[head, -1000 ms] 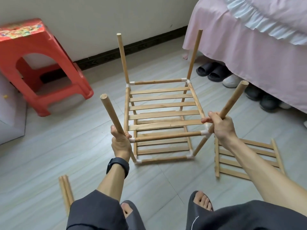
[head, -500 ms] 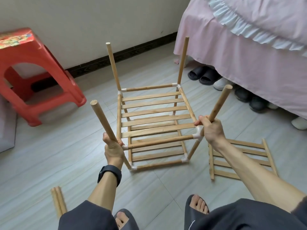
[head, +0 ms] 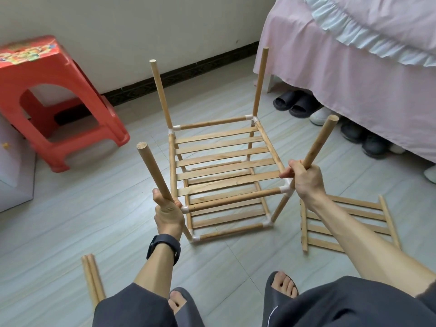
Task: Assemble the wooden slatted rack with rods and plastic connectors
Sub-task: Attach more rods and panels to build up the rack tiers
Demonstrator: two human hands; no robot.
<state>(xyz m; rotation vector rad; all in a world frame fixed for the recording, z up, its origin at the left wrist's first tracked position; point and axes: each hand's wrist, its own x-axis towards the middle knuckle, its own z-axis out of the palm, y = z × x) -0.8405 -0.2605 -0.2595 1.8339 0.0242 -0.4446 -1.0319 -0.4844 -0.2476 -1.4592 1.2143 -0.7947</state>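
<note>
Rack (head: 221,171) stands mid-frame with two tiers on. Your left hand (head: 168,213) is fisted round the left post (head: 154,175), and your right hand (head: 305,179) round the right post (head: 317,142). The panel (head: 349,223) lies flat at lower right, closest to your right hand.

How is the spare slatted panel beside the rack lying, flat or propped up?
Flat: the slatted panel lies on the floor, slats up, beside the rack.
</note>
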